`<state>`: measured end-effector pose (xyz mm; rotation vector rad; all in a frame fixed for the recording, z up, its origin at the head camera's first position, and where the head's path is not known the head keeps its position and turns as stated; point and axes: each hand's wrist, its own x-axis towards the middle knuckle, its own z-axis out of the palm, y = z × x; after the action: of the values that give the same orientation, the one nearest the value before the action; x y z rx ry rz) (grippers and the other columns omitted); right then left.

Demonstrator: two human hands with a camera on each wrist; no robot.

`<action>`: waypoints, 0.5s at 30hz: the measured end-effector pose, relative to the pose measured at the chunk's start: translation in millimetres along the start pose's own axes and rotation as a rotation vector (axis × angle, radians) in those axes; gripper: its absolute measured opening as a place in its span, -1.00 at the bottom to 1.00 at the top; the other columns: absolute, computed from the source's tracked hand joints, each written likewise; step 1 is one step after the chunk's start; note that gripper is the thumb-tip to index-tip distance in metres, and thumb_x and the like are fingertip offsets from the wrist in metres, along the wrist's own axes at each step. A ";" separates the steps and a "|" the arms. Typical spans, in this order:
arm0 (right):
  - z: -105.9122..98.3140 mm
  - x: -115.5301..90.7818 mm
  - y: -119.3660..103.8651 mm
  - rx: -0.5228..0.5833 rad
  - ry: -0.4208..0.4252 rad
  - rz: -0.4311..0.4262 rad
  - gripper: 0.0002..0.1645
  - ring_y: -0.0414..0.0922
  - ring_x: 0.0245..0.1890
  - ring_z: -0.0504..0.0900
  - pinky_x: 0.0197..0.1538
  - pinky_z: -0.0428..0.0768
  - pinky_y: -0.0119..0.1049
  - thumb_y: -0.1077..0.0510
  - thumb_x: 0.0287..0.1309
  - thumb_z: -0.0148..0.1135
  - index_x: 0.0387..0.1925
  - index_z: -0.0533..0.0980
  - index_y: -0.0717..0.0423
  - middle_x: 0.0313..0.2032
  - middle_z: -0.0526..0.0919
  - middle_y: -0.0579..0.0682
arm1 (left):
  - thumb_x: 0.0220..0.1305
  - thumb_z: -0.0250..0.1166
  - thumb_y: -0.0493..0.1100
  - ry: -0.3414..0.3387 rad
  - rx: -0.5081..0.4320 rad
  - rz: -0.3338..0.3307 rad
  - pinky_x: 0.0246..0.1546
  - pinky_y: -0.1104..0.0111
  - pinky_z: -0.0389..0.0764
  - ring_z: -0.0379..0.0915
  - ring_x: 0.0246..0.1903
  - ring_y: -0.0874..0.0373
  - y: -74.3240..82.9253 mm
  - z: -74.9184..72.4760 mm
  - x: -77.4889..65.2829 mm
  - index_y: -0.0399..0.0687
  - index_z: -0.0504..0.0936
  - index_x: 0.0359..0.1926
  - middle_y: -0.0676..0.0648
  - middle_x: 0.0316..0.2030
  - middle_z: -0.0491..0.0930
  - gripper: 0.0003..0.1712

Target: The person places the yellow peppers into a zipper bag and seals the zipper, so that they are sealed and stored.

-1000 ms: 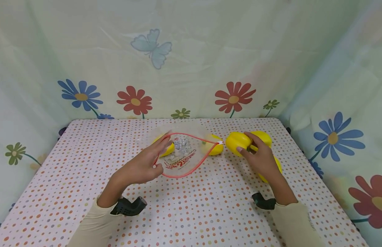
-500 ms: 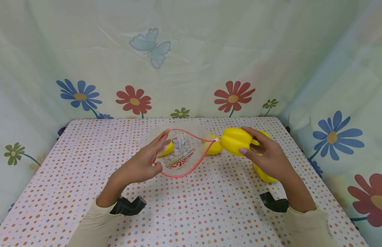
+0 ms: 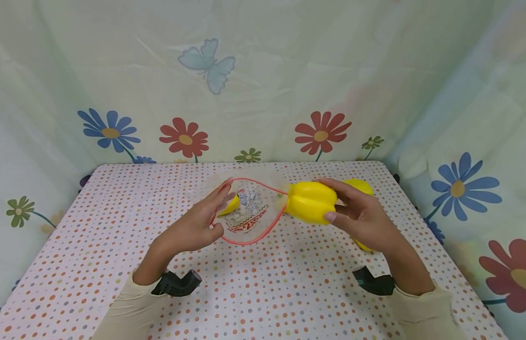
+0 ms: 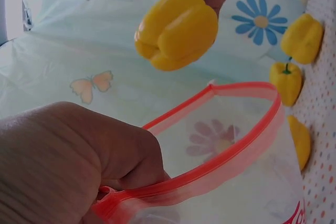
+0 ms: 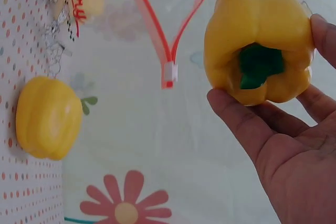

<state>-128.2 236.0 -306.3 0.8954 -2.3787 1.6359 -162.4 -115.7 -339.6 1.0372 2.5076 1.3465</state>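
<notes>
Head: right hand has brought the held yellow pepper leftward, now overlapping one end of the mouth of the clear bag. Left hand unmoved.

Left wrist: pepper close to the red rim but apart, outside the bag. Left hand seems to pinch the rim; fingertips hidden.

Right wrist: thumb and fingers spread pepper-wide, gripping it, green stem palmward.

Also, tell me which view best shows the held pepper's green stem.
The right wrist view: there the green stem faces the camera, unblocked. The head and left wrist views show the held pepper from sides that hide its stem.
</notes>
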 end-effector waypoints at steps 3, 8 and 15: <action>7.6 4.5 -2.4 0.030 -0.058 -0.016 -0.24 -0.04 0.08 0.55 0.06 0.52 -0.30 0.51 0.14 0.20 0.38 0.27 0.22 0.23 0.39 0.13 | 0.06 0.02 -0.53 0.003 0.005 -0.008 -0.63 0.37 0.43 0.16 0.36 -0.07 0.6 -0.1 0.3 -0.11 -0.17 0.54 -0.05 0.50 -0.07 0.03; 19.3 14.7 1.0 0.014 -0.137 -0.010 -0.25 -0.03 0.09 0.53 0.08 0.53 -0.27 0.43 0.17 0.23 0.39 0.28 0.17 0.27 0.41 0.06 | 0.06 0.04 -0.52 0.008 0.025 -0.019 -0.54 0.39 0.52 0.17 0.36 -0.08 2.1 0.0 0.9 -0.13 -0.15 0.54 -0.08 0.49 -0.03 0.03; 31.1 27.7 4.6 0.000 -0.227 0.027 -0.28 -0.07 0.09 0.53 0.09 0.53 -0.23 0.31 0.21 0.25 0.40 0.29 0.12 0.27 0.42 -0.02 | 0.06 0.06 -0.52 0.009 0.073 -0.020 -0.38 0.39 0.55 0.17 0.36 -0.06 2.8 0.7 1.0 -0.12 -0.16 0.54 -0.13 0.46 0.07 0.04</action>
<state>-146.3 198.5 -311.4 1.1087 -2.5464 1.6218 -161.4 -113.7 -337.7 1.0186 2.5844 1.2668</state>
